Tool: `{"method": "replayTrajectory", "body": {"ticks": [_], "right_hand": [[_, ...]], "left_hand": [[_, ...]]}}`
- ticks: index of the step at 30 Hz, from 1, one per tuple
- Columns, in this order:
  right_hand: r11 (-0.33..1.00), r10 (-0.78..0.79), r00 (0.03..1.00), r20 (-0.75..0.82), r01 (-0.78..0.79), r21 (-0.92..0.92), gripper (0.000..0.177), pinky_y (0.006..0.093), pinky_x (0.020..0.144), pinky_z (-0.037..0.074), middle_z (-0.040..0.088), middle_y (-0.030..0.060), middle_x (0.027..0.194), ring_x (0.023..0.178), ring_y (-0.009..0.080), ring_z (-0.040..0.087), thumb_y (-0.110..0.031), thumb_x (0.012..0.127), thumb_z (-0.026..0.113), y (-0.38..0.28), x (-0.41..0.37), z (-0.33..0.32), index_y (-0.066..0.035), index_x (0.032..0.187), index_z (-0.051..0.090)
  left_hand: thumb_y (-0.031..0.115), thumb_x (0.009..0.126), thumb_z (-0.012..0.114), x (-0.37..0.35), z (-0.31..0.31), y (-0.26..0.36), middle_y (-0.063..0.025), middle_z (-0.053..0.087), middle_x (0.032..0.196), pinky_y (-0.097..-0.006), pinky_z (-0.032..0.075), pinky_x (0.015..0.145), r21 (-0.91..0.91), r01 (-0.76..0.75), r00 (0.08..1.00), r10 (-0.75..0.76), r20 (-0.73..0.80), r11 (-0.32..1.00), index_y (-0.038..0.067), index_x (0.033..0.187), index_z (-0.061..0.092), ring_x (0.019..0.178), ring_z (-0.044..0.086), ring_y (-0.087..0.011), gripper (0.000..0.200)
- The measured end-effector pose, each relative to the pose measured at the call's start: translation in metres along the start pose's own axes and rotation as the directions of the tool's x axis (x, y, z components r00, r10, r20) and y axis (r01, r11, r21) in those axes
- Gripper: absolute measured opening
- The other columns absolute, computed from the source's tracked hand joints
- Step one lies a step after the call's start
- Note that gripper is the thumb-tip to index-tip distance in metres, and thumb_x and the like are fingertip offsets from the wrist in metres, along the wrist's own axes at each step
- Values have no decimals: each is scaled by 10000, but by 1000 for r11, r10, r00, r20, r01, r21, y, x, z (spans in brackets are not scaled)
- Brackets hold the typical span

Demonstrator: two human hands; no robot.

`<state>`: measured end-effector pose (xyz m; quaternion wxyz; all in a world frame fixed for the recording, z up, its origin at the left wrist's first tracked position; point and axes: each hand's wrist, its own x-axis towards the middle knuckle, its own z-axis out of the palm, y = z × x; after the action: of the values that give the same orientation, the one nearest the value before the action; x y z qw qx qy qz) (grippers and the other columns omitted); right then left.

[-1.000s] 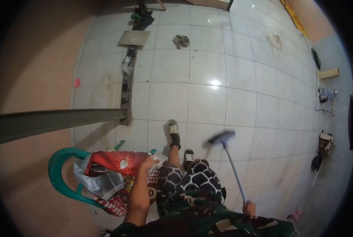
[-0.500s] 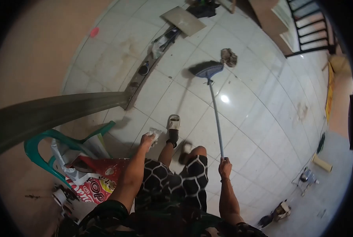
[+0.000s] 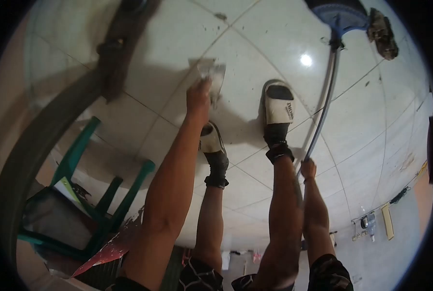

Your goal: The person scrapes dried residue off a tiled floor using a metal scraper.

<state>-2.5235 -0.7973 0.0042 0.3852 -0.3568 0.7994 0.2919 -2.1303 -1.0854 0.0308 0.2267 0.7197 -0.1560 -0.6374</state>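
Observation:
My left hand (image 3: 198, 99) reaches down close to the tiled floor, closed around a flat, greyish-white scraper (image 3: 215, 72) whose wide edge points away from me. My right hand (image 3: 308, 169) is wrapped round the end of a long broom handle (image 3: 326, 99). Its blue broom head (image 3: 347, 18) rests on the floor at the upper right, beside a crumpled brown rag (image 3: 382, 36). Between my hands stand my feet in pale slides: one slide (image 3: 279, 106) is fully in view, and the other (image 3: 211, 138) is partly behind my left forearm.
At the left a green plastic chair (image 3: 78, 155) carries red packaging (image 3: 105, 252) nearby. A curved grey post (image 3: 47, 121) joins a dark base bar (image 3: 122, 48). Small dark specks (image 3: 220, 16) dot the tiles. A yellow object (image 3: 387, 220) and a bottle (image 3: 371, 228) lie far right.
I have bent down, so the floor appears nearer. My left hand has lowered the scraper toward the tiles. The right hand still grips the broom, which appears farther right.

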Motion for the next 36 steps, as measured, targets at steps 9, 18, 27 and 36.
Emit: {"method": "replayTrajectory", "body": {"ticks": [9,18,27,36], "right_hand": [[488,-557,795,-240,547,680,416,335,688,475,556,190,980,868,241,575,-147,756,637,-271,-53,-163,-9,1119,488],[624,-403,836,-373,549,555,492,379,762,474,548,229,988,823,359,584,-181,768,590,-360,-24,-105,-74,1211,407],[678,-572,652,-497,718,161,451,406,716,478,528,215,1009,861,352,503,-152,749,620,-353,-44,-26,-133,1186,508],[838,-325,785,-527,498,225,323,408,677,493,576,201,895,869,351,503,-164,790,565,-396,-55,-29,-141,1112,560]], "left_hand": [[108,776,599,-6,45,-11,-7,567,787,-227,475,575,-218,-27,998,37,41,976,65,903,582,651,539,-72,135],[91,720,627,-14,-3,-36,-118,610,893,-283,503,684,-35,-83,944,90,318,996,-28,972,556,827,606,-203,288],[405,508,806,32,-147,-16,-182,-180,1402,-679,135,939,975,97,994,-60,-86,202,72,1326,-199,1267,-90,-466,1338],[413,469,824,48,-148,-54,-246,-296,1329,-718,242,840,989,103,995,-3,-103,103,74,1292,-269,1190,-160,-566,1409]]}}
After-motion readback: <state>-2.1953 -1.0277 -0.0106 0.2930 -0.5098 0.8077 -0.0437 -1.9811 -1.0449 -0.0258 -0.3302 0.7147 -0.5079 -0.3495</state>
